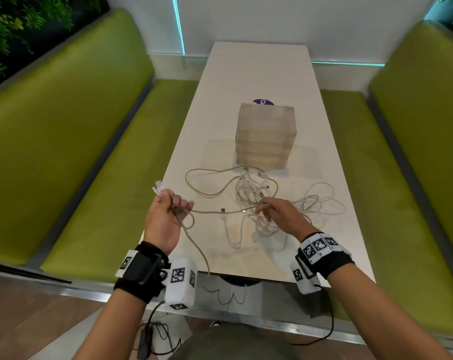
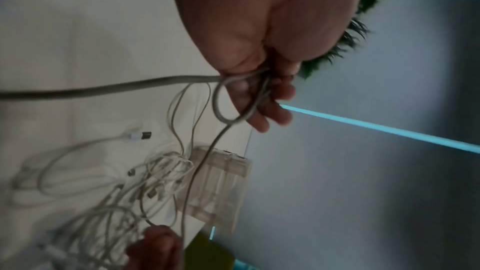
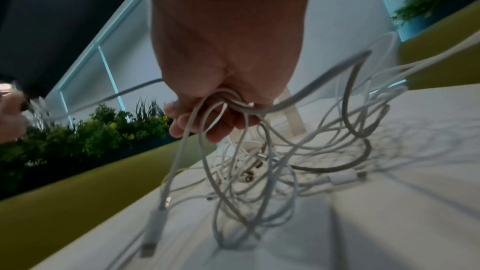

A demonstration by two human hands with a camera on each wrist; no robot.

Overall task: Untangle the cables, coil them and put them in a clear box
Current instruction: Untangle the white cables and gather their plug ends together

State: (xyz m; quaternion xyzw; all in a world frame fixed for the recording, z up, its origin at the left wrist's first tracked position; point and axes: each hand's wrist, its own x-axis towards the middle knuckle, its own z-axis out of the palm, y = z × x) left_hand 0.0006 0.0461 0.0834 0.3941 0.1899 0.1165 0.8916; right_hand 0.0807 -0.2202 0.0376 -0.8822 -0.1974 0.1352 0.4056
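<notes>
A tangle of white and grey cables lies on the white table, with a yellow-green cable looping at its left. My left hand grips a grey cable in a small loop, its white plugs sticking up past the fingers; the cable's tail hangs over the table's near edge. My right hand holds several white strands lifted from the tangle. The grey cable runs taut between both hands. A stack of clear boxes stands just beyond the tangle.
Green benches flank the table on both sides. A purple round sticker shows behind the boxes. More white cable loops spread toward the table's right edge. A black cord lies on the floor below.
</notes>
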